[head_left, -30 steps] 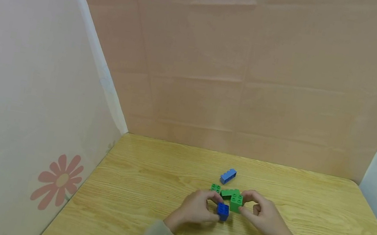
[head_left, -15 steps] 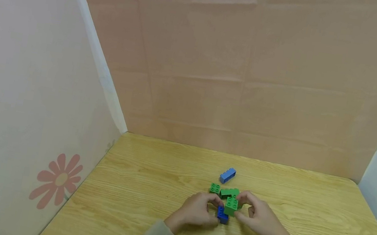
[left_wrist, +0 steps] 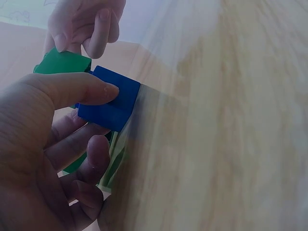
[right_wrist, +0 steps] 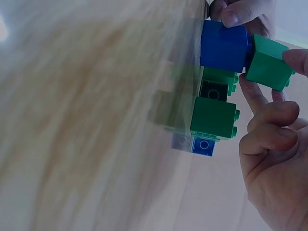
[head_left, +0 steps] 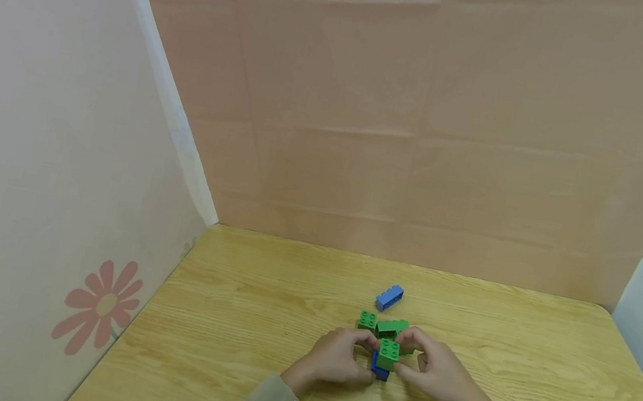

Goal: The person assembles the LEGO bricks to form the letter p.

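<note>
My left hand (head_left: 333, 356) pinches a dark blue toy brick (left_wrist: 113, 98) between thumb and fingers, keeping it on the table. Between the thumb and fingers of my right hand (head_left: 437, 376) is a square green toy brick (head_left: 388, 355). The right wrist view has this green brick (right_wrist: 269, 62) slightly tilted, its underside right at the studs of the blue brick (right_wrist: 223, 46). From the head, the green brick covers much of the blue one.
Just beyond the hands, a small green brick (head_left: 367, 320) and a longer green brick (head_left: 388, 329) lie on the wooden table (head_left: 255, 289). Farther back is a lighter blue brick (head_left: 389, 298) on its side. Covered walls enclose the table's back and sides.
My right hand has carried the square green brick leftward, from beside the dark blue brick to over its top. My left hand has stayed nearly in place on the blue brick.
</note>
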Tool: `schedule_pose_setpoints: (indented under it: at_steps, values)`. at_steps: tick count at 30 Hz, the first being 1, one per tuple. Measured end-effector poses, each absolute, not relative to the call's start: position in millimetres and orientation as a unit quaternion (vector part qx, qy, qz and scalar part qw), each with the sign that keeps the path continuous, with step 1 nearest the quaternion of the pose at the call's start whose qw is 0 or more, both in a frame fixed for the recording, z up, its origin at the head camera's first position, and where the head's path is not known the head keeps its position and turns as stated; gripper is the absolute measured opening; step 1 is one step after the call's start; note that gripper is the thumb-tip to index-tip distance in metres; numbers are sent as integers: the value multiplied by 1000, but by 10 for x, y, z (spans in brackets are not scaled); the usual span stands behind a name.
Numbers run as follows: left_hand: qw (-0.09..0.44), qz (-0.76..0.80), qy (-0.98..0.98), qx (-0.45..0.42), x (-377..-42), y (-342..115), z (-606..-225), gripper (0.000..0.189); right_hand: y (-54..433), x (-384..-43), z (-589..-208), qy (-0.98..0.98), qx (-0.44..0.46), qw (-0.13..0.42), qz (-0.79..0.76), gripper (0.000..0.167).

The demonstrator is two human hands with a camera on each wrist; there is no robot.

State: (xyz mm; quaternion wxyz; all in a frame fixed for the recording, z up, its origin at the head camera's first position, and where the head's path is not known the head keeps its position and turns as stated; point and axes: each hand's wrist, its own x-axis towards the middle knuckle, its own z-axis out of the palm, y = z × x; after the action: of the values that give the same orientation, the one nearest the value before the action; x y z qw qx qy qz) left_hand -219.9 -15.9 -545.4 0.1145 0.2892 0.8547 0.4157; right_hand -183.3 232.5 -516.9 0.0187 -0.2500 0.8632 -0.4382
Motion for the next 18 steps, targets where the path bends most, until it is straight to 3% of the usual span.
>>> schedule_pose_setpoints:
  at_steps: [18]
  values:
    - [125, 421, 855, 276, -2178, -146, -5429, 39, 2282, -1838, -5175, 867, -245, 32, -432, 32]
